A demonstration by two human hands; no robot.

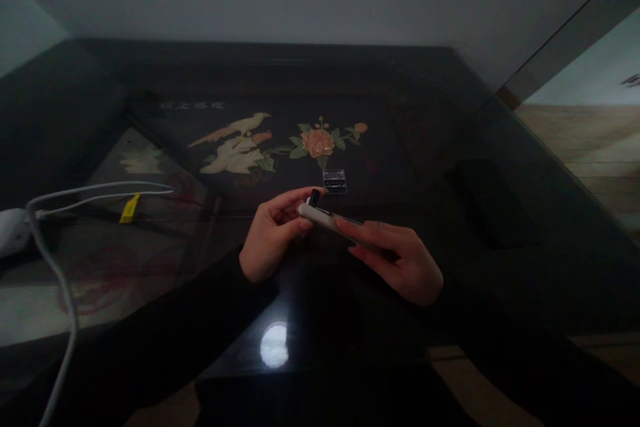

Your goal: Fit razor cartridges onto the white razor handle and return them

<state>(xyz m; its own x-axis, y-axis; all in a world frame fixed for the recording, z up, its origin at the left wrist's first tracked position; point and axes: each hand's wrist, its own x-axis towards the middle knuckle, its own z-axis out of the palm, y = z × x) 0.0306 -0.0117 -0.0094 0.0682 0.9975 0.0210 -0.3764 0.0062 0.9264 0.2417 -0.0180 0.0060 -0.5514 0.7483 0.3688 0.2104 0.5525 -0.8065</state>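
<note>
My right hand [400, 260] is closed round a slim, pale-edged phone [325, 219], with the thumb and fingers on its near end. At the far end of the phone, my left hand [275, 233] pinches a small black piece [315, 198] that sticks up from the pale edge. The fingers partly cover this piece, so its exact kind does not show. Just beyond the hands, a small clear plastic case [335, 181] lies on the dark glossy tabletop [400, 187].
On the left, a white cable [60, 273] with a yellow tag [130, 209] runs from a white device [13, 232]. A dark flat object [493, 203] lies on the right. A bird and flower picture [317, 143] decorates the tabletop. A grey wall stands behind.
</note>
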